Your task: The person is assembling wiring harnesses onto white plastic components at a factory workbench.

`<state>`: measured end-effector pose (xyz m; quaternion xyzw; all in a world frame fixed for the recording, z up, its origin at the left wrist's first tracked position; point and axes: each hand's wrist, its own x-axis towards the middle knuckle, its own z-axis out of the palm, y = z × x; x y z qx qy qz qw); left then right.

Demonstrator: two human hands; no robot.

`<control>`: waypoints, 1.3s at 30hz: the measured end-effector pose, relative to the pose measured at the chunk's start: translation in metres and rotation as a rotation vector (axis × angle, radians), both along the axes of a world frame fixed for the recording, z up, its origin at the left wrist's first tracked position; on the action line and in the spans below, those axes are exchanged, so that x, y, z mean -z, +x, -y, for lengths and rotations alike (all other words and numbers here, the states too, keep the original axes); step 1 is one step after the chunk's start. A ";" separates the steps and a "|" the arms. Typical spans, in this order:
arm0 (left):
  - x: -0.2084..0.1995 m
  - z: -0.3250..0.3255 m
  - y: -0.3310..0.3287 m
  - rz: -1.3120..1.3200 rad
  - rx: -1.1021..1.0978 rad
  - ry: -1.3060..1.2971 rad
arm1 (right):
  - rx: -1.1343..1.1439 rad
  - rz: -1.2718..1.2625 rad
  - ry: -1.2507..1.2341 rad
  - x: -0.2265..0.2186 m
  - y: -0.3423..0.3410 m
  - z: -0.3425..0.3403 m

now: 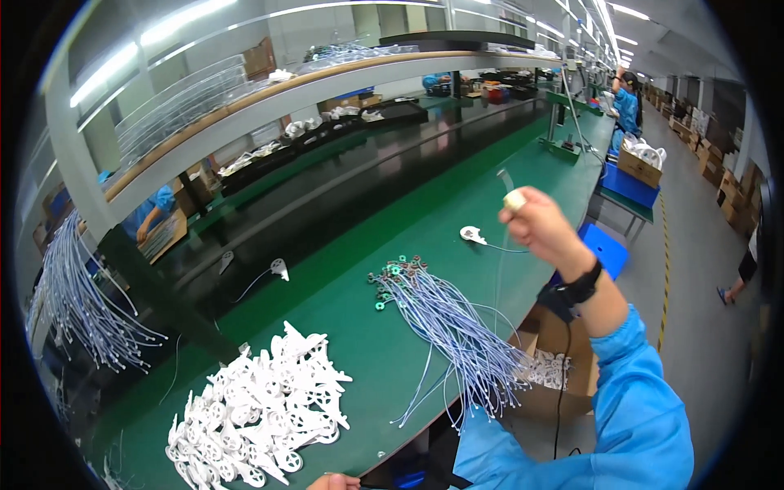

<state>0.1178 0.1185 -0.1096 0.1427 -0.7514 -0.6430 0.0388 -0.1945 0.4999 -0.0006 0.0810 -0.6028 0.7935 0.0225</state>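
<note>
My right hand is raised above the right side of the green workbench, closed on a small white piece with a thin clear tube hanging from it. Below and left of it lies a bundle of blue-white wires with green and dark round ends. A heap of white plastic parts sits at the near left of the bench. Only a sliver of my left hand shows at the bottom edge, near that heap; its fingers are hidden.
Single white parts lie on the bench. A cardboard box with white pieces stands below the bench edge. More wires hang at the left. Blue bins and a person in blue are far right.
</note>
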 end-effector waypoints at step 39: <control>-0.004 0.044 -0.150 -0.022 -0.229 -0.865 | -0.583 -0.301 -0.758 0.025 0.202 0.074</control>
